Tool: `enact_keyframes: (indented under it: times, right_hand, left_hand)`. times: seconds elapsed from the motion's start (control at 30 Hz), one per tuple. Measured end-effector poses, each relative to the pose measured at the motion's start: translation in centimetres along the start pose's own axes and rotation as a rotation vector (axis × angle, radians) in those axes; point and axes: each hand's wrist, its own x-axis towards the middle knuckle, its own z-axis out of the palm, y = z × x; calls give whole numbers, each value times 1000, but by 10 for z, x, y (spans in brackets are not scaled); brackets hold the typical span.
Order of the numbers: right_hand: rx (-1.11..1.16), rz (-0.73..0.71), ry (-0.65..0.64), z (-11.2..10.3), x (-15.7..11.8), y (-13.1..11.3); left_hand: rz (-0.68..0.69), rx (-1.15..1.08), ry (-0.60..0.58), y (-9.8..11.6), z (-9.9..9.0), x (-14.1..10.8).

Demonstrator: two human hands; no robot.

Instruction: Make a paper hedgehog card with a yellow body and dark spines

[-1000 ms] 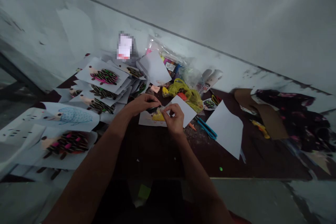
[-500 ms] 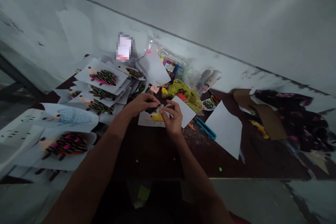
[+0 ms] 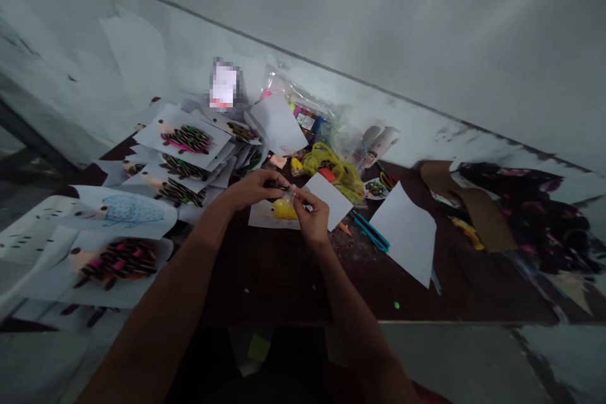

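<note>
Head view: I see the left hand [image 3: 254,189] and right hand [image 3: 314,214] pinching clear plastic [image 3: 292,190] between them, just over the yellow figure [image 3: 283,211] on white paper [image 3: 260,217] upon the dark desk [image 3: 265,271].

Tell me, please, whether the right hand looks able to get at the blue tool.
Probably yes: the blue tool lies right of the right hand, with nothing visible covering it, though that hand would likely need to release clear plastic first.

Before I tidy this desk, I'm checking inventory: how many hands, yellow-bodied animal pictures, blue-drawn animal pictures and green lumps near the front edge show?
Left hand and right hand: 2
Yellow-bodied animal picture: 1
Blue-drawn animal picture: 1
Green lump: 1
Total: 5
</note>
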Motion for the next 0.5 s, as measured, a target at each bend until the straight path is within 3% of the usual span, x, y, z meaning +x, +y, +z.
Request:
enact_keyframes:
  times: [0.1, 0.27, 0.5]
  right_hand:
    - [61, 99, 10, 1, 2, 2]
    - [-10, 25, 30, -1, 3, 2]
    - [-7, 26, 49, 1, 0, 0]
  left_hand:
    - [-3, 15, -42, 0, 2, 1]
    - [-44, -26, 18, -5, 5, 3]
    - [-38, 9, -4, -3, 4, 3]
